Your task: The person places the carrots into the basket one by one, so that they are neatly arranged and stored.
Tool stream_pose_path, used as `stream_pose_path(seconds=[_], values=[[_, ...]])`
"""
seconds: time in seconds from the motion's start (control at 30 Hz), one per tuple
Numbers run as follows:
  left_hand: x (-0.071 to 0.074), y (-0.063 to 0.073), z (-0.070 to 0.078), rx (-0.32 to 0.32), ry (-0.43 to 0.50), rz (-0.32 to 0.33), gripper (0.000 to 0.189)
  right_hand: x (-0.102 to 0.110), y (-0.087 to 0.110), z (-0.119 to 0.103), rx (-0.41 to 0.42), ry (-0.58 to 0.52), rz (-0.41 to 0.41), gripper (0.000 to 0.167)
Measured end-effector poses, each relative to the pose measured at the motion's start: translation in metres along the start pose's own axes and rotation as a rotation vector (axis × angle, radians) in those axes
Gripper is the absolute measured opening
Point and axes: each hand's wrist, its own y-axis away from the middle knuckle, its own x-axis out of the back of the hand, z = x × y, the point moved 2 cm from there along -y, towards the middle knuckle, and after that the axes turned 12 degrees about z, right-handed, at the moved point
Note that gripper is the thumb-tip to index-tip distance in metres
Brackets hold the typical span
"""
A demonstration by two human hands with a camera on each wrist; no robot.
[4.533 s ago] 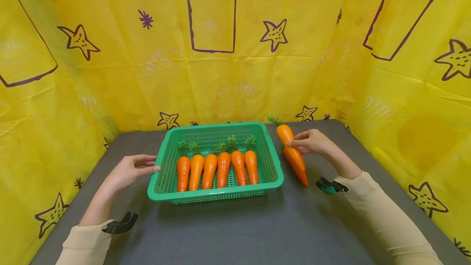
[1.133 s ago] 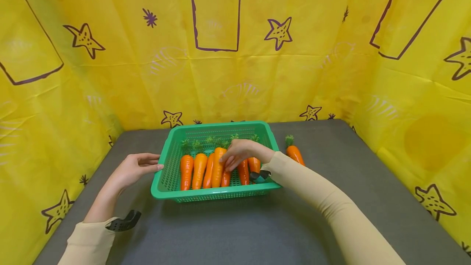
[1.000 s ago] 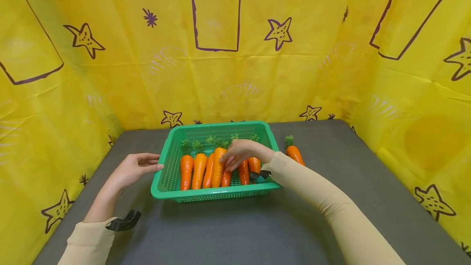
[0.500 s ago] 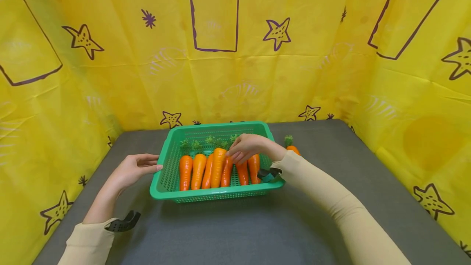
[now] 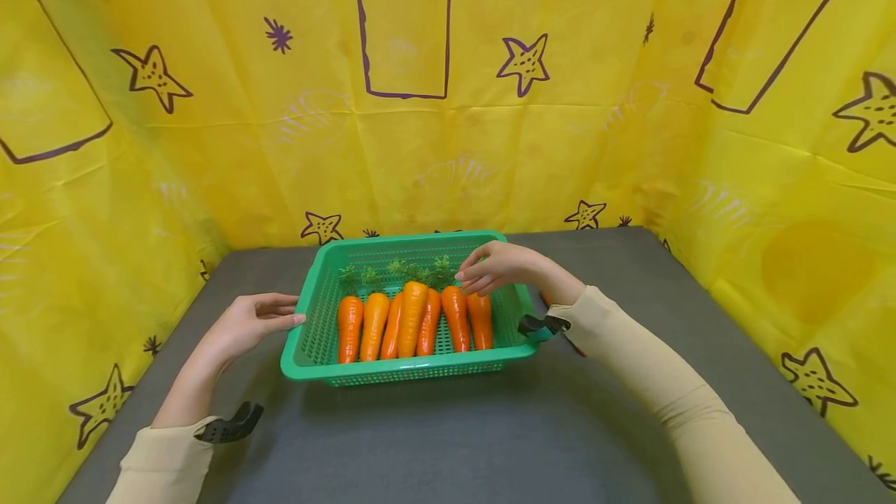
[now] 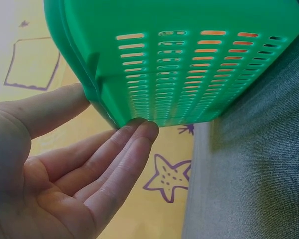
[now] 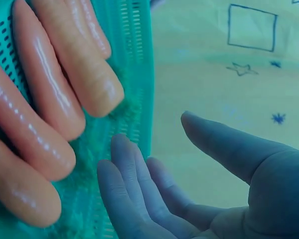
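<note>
A green perforated plastic basket point(image 5: 413, 368) stands on the grey tabletop. Several orange carrots point(image 5: 376, 325) with green tops lie side by side in it. One carrot point(image 5: 413, 319) rests higher, overlapping its neighbours. My left hand point(image 5: 245, 329) touches the basket's left rim; in the left wrist view its thumb point(image 6: 55, 107) meets the rim and its extended fingertips touch the outer wall. My right hand point(image 5: 500, 267) hovers over the basket's right back part, with nothing between thumb and fingers. Another carrot point(image 5: 577, 350) lies right of the basket, mostly hidden behind my right wrist.
Yellow cloth point(image 5: 448, 162) printed with starfish and frames hangs around the back and sides. Grey tabletop point(image 5: 420, 442) extends in front of the basket. Black wrist mounts point(image 5: 231, 425) sit at both cuffs.
My right hand held a carrot right of the basket, then set it among the others. It has since let go and moved right and up. The left hand stays at the rim.
</note>
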Motion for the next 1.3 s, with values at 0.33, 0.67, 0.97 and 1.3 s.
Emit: stream_pose_path(seconds=[0.33, 0.67, 0.97, 1.3], values=[[0.001, 0.000, 0.001, -0.005, -0.004, 0.001, 0.065, 0.028, 0.016, 0.011, -0.001, -0.062, 0.092, 0.039], [0.002, 0.000, 0.000, -0.008, -0.013, 0.010, 0.064, 0.055, 0.024, 0.041, 0.023, -0.058, 0.193, 0.045], [0.000, 0.001, 0.000, 0.002, -0.007, 0.002, 0.065, 0.077, 0.038, 0.079, -0.029, -0.085, 0.249, 0.053], [-0.001, 0.001, -0.001, 0.001, -0.001, -0.003, 0.064, 0.092, 0.048, 0.116, -0.096, -0.102, 0.300, 0.054]])
